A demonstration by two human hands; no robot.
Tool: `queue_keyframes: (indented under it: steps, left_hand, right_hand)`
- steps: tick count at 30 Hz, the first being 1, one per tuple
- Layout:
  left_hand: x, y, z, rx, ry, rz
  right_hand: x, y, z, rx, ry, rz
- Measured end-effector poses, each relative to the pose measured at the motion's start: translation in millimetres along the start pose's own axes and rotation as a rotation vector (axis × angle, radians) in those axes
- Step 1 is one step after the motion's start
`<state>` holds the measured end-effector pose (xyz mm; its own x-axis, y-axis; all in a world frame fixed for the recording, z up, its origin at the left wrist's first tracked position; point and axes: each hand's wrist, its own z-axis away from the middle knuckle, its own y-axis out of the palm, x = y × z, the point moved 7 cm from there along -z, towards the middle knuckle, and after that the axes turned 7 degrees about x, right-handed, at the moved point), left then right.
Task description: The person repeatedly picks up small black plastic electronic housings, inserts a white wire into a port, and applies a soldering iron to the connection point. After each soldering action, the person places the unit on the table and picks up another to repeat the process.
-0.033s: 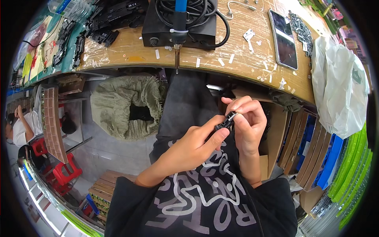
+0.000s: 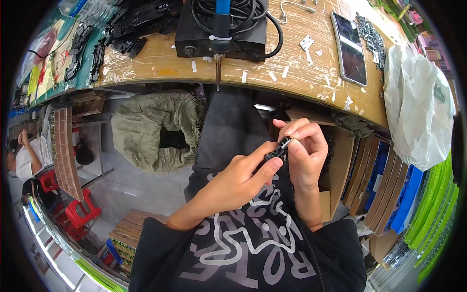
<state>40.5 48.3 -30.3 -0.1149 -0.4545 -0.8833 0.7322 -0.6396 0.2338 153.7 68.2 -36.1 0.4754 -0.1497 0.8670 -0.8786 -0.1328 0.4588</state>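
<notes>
My left hand (image 2: 248, 173) is closed around a small black plastic part (image 2: 277, 152), thumb on the near side and fingers along the far side. The part is held tilted above my lap, in front of the bench edge. My right hand (image 2: 307, 153) meets it at the upper right end, thumb and index finger pinched together there. A tiny shiny bit shows at those fingertips, too small to name. On the bench ahead lie several black plastic parts (image 2: 146, 22) at the left and a pile of small metal pieces (image 2: 372, 39) at the right.
A soldering iron (image 2: 220, 44) points down over the bench edge, before a black box (image 2: 194, 46) with coiled cable. A phone (image 2: 349, 51) lies on the bench (image 2: 160, 68). A white plastic bag (image 2: 416, 107) hangs at the right. A cloth-covered stool (image 2: 141, 131) stands at the left.
</notes>
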Motion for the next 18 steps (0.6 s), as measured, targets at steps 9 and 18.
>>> queue_keyframes:
  steps: [9,18]
  left_hand:
    - [2.7,1.3,1.5,-0.001,0.033,0.009]
    - [25.4,-4.5,0.0,0.221,0.079,0.375]
  right_hand:
    - [-6.2,2.3,-2.6,0.006,0.035,-0.102]
    - [3.4,9.7,-14.1,0.340,0.052,0.250]
